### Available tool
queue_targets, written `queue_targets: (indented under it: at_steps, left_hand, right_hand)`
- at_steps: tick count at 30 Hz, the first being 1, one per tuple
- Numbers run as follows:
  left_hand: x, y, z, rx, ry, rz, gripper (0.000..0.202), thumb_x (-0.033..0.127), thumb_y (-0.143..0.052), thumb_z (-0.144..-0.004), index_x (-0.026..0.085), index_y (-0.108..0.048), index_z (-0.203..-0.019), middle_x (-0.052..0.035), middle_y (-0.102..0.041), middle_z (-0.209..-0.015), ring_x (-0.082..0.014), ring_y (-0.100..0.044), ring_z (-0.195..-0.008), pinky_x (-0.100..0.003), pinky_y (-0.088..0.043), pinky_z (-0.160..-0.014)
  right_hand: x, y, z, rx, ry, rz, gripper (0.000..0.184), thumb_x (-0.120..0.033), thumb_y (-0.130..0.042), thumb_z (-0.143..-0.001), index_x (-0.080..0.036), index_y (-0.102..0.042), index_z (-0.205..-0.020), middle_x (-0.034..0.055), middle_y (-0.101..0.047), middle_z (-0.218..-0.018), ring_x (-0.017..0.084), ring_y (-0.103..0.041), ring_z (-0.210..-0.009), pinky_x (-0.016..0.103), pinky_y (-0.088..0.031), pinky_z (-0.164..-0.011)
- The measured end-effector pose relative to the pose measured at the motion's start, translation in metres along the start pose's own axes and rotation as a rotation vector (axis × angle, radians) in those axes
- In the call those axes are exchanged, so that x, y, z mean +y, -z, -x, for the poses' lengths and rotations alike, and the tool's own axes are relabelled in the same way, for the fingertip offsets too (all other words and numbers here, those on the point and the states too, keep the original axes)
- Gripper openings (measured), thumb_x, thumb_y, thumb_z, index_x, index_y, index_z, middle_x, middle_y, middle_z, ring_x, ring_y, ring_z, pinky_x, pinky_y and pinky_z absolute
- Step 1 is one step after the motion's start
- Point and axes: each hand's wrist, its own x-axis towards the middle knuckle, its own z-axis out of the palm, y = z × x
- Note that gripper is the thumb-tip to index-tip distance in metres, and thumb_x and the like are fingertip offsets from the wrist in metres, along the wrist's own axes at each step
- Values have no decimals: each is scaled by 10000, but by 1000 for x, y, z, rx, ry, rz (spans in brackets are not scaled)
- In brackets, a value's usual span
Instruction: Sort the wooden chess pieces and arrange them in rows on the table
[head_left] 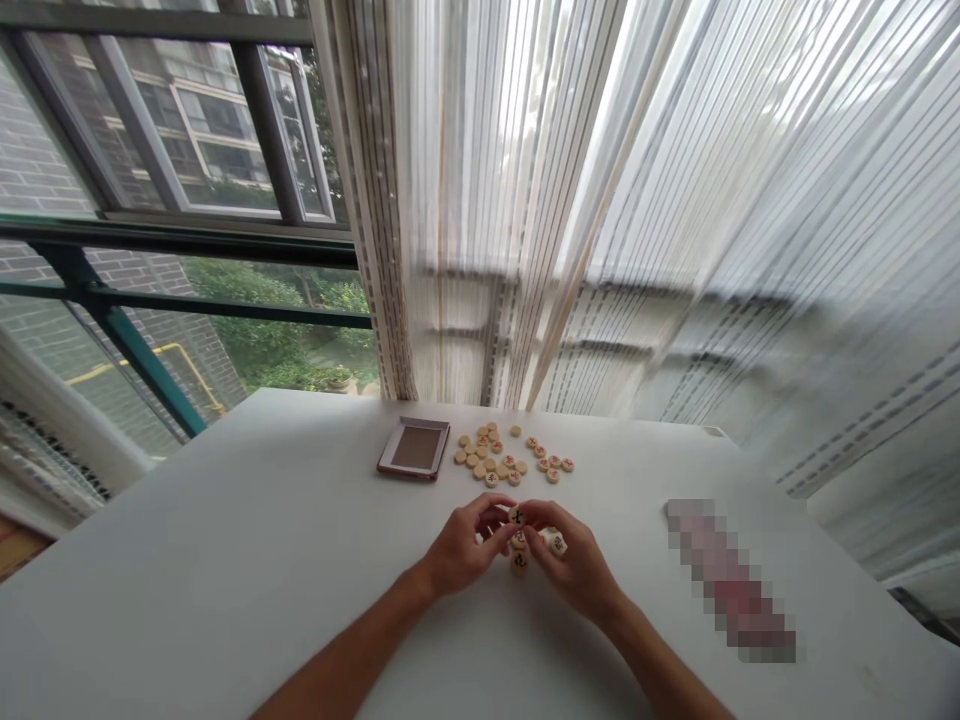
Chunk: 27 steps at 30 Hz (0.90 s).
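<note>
Near the middle of the white table, my left hand (pixel 469 540) and my right hand (pixel 566 555) meet around a round Chinese chess piece (pixel 517 516) with a black character. Fingertips of both hands press on it from either side. Just under it are a second chess piece (pixel 519 538), partly covered by fingers, and a third chess piece (pixel 519 562) with a black character. Whether these are stacked or lie in a row, I cannot tell. Partly behind my right fingers shows another piece (pixel 556 543).
Beyond my hands lie several scattered chess pieces (pixel 480 460), some blank side up, some with red characters. An open shallow box (pixel 416 447) sits to their left. A pixelated reddish item (pixel 731 585) lies on the table (pixel 262 560) at right. Curtains (pixel 570 250) hang behind.
</note>
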Motion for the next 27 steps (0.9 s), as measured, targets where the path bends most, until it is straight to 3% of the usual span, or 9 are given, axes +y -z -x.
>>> queue_targets:
  at_steps: [7,14,27]
  left_hand:
    - [9,0,4,-10,-90,-225,312,379,-597,-907,176,-632,-1140,-61,-723,-869,-162,-648,-734,-246,-491,-643]
    - [9,-2,6,-43,-125,-303,263,373,-606,-901,191,-660,-1084,-49,-735,-878,-153,-631,-712,-253,-488,-676]
    - [3,1,4,-9,-100,-226,270,336,-668,-862,171,-645,-1075,-43,-723,-818,-158,-641,-715,-246,-478,-637]
  right_hand:
    - [-2,1,-2,-5,-91,-88,166,-360,-619,-906,-212,-655,-974,34,-723,-866,175,-683,-751,282,-558,-709]
    - [3,-1,0,21,-173,-18,244,-443,-703,-833,-201,-675,-842,12,-700,-707,159,-640,-632,246,-517,-585]
    - [3,3,-2,-22,-191,-150,193,-379,-588,-932,-202,-661,-912,39,-731,-819,185,-704,-740,255,-542,-632]
